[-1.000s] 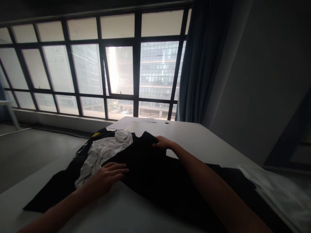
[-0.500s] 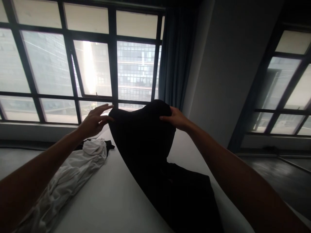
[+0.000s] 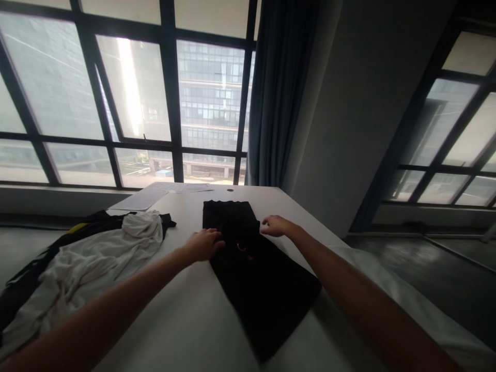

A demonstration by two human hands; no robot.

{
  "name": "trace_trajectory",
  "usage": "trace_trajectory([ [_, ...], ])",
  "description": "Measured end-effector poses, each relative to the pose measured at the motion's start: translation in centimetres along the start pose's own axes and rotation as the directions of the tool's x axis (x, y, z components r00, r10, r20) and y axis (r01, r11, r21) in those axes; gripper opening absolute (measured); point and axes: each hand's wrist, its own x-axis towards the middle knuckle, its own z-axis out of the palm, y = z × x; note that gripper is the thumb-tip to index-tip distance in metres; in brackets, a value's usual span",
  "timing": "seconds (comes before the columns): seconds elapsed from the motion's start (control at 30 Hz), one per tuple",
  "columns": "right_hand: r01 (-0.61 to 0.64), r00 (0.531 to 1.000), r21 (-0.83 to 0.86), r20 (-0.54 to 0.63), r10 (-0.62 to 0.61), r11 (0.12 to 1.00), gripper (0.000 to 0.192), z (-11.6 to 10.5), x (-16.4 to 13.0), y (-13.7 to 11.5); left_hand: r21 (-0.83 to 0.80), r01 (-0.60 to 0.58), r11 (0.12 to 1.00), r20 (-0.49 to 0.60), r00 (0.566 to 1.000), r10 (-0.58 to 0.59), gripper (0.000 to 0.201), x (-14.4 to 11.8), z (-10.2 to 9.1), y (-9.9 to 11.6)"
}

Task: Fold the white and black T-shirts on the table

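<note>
Black garment point(image 3: 251, 258) lies flat along the table point(image 3: 186, 320), its far part folded, a small red mark near the middle; our left hand point(image 3: 204, 244) rests on its left edge, fingers loosely curled, pinching nothing; our right hand point(image 3: 276, 226) sits at its right edge, and we cannot tell whether it grips the cloth; uneven pressure could skew the fold; the near corner lies close to the table's edge and could slide off; a white shirt point(image 3: 93, 258) lies well apart, left.

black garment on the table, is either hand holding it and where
Neither grips it: left hand and right hand rest flat on the black garment near its far end.
</note>
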Motion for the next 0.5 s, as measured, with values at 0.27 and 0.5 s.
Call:
trace_trajectory([
  [0.27,-0.070,0.980,0.086,0.193,0.052,0.994,0.069,7.2,-9.3,6.0,-0.237,-0.158,0.959,0.127,0.973,0.192,0.100,-11.4,7.0,6.5],
  [0.5,-0.132,0.990,-0.033,0.044,0.133,0.991,0.047,9.5,-13.4,3.8,-0.186,-0.239,0.953,-0.046,0.971,0.235,0.043,-11.1,8.5,11.3],
])
